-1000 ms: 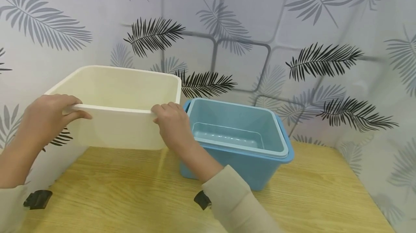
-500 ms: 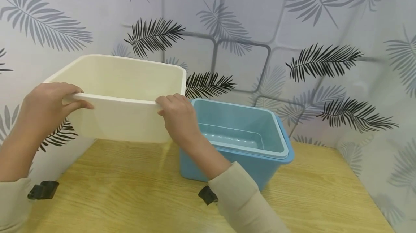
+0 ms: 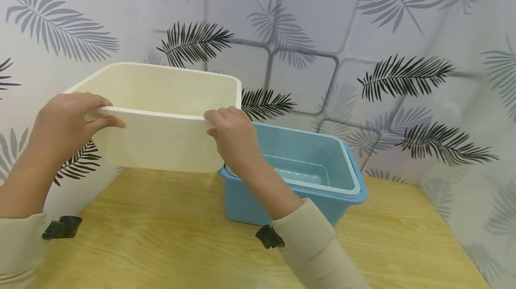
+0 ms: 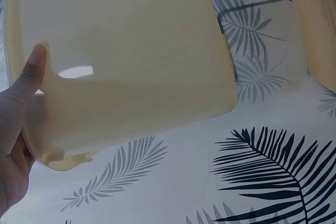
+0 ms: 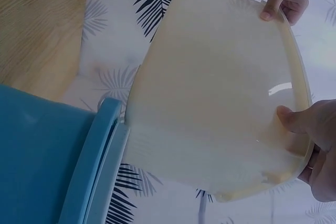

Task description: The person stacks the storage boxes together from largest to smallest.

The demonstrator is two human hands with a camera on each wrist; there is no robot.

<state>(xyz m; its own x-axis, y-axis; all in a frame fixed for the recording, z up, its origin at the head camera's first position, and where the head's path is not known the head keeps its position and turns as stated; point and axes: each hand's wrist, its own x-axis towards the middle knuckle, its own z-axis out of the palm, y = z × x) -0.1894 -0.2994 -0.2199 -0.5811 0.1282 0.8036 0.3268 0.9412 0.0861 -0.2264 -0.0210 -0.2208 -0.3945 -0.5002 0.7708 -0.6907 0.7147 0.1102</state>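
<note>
A cream plastic storage bin (image 3: pixel 161 141) is held up above the table, its open top facing up and its near rim toward me. My left hand (image 3: pixel 68 121) grips the near rim at its left end, thumb on the outer wall and fingers over the edge. At the right end of that rim, my right hand (image 3: pixel 234 136) pinches it in the same way. Both thumbs press the bin's outside in the right wrist view. Just right of the cream bin stands a blue bin (image 3: pixel 246 199) with a lighter blue bin (image 3: pixel 306 145) nested inside it.
The wood-grain table (image 3: pixel 161 226) lies under everything. Behind it rises a wall (image 3: pixel 306 11) covered in leaf-patterned paper. Black wrist mounts (image 3: pixel 62 227) are strapped at both cuffs. My right forearm passes in front of the blue bins.
Both hands have lifted the cream bin higher and shifted it rightward, so its right end now overlaps the left part of the blue bins in the head view. The blue bins stay put.
</note>
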